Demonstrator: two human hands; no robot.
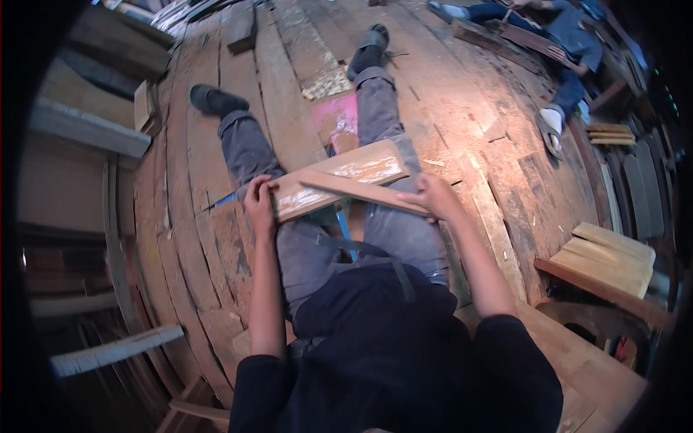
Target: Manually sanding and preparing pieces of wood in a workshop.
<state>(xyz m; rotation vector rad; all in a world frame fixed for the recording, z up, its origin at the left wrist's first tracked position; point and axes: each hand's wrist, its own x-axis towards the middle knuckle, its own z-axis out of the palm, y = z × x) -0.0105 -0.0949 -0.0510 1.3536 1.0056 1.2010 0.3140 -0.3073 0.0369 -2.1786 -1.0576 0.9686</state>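
Note:
Across my thighs lies a wide wooden board, its upper face streaked with something wet and shiny. My left hand grips the board's left end, fingers on top of the edge. In my right hand is a narrow wooden strip, held at its right end. The strip crosses over the board at a slant, its far end resting on or just above the shiny face; I cannot tell whether it touches. Part of a blue thing shows between my legs under the board.
I sit with legs stretched over a plank floor. A pink patch lies between my feet. At the far right another person sits holding a wooden piece. Stacked boards stand at my right, timber racks at my left.

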